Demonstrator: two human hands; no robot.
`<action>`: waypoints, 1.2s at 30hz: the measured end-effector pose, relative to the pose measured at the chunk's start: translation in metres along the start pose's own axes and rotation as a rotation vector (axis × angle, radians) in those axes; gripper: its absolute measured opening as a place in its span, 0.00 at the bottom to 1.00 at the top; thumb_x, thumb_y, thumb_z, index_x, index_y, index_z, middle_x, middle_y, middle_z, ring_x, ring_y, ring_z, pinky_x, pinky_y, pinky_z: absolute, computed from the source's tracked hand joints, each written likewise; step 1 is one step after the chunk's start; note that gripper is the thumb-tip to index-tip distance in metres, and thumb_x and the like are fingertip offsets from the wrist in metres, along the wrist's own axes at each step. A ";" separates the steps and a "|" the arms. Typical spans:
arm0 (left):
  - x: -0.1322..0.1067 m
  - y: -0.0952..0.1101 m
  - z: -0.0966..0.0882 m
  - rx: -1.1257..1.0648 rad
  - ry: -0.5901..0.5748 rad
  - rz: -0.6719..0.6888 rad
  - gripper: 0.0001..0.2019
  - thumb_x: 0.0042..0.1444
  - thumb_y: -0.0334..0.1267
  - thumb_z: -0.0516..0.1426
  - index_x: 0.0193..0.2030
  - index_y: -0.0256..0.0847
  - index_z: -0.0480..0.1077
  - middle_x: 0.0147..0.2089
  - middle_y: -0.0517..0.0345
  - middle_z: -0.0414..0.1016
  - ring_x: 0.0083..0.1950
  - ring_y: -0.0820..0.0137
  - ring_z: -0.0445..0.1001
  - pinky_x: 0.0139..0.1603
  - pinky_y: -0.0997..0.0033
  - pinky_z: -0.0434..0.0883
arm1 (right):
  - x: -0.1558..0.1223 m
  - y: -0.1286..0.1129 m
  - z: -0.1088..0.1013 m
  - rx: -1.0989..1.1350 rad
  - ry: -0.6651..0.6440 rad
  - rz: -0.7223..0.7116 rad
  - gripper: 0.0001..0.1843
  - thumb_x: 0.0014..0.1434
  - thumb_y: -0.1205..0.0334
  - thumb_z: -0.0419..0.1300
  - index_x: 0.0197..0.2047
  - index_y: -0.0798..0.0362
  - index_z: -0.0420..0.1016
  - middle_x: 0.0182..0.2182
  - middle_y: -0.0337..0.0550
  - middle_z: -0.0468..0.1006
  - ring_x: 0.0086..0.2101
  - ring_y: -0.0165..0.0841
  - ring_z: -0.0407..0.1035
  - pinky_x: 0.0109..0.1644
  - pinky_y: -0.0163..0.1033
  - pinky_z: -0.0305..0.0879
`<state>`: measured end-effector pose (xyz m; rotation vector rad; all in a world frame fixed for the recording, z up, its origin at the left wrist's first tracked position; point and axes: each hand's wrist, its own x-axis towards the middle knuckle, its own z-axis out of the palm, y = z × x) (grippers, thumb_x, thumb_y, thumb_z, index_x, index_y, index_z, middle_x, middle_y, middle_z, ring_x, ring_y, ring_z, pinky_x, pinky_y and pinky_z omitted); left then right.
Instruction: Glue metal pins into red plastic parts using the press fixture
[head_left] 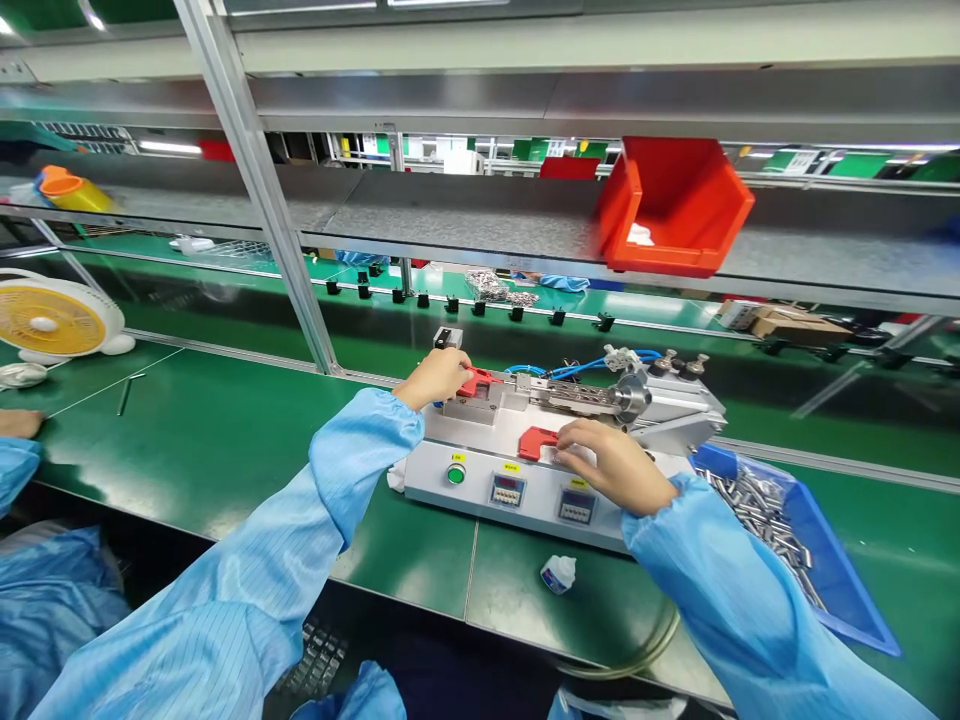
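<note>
A benchtop machine (450, 445) with a green button and two small displays stands in front of me. My left hand (437, 377) is at its left end, fingers closed on a red plastic piece (478, 381) at the metal fixture block. On the machine's top plate is a second, flat red piece with a notch (534, 442). My right hand (611, 462) is bent over its right end, fingertips closed at its edge; part of the grip is hidden. Behind the hands, a metal rod mechanism (577, 398) runs toward a round cylinder.
A blue tray (847, 600) of metal tubes lies at right. A small white bottle (559, 574) and a loop of hose (652, 645) are near the front edge. A red bin (675, 255) sits on the shelf above. At left are a fan (45, 322) and another person's hand (19, 424).
</note>
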<state>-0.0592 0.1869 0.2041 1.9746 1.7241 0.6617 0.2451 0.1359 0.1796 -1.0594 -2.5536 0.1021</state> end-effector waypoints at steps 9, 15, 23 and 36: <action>-0.011 -0.010 0.015 0.244 0.223 0.161 0.09 0.67 0.33 0.57 0.46 0.39 0.80 0.47 0.45 0.82 0.51 0.56 0.80 0.50 0.63 0.76 | -0.017 0.006 -0.004 0.021 0.061 0.013 0.10 0.69 0.60 0.56 0.39 0.48 0.79 0.43 0.49 0.83 0.45 0.43 0.80 0.52 0.50 0.78; -0.042 -0.032 0.030 0.230 0.261 0.357 0.10 0.69 0.35 0.54 0.47 0.40 0.78 0.52 0.49 0.81 0.53 0.59 0.77 0.57 0.59 0.74 | -0.056 -0.001 -0.016 0.024 0.244 0.124 0.12 0.72 0.53 0.54 0.45 0.47 0.77 0.40 0.49 0.82 0.41 0.44 0.79 0.49 0.48 0.77; -0.125 -0.078 0.112 0.180 0.467 0.573 0.13 0.74 0.38 0.50 0.48 0.40 0.76 0.38 0.50 0.78 0.38 0.63 0.76 0.40 0.65 0.73 | -0.118 -0.004 0.039 0.050 0.641 0.480 0.12 0.70 0.46 0.58 0.42 0.45 0.74 0.30 0.42 0.75 0.28 0.40 0.72 0.36 0.46 0.74; -0.133 -0.069 0.137 0.041 0.478 0.364 0.10 0.76 0.39 0.52 0.45 0.42 0.72 0.29 0.61 0.72 0.28 0.69 0.72 0.36 0.68 0.68 | -0.134 0.005 0.054 0.245 0.568 0.658 0.15 0.68 0.44 0.62 0.42 0.48 0.76 0.27 0.40 0.74 0.28 0.36 0.71 0.38 0.41 0.76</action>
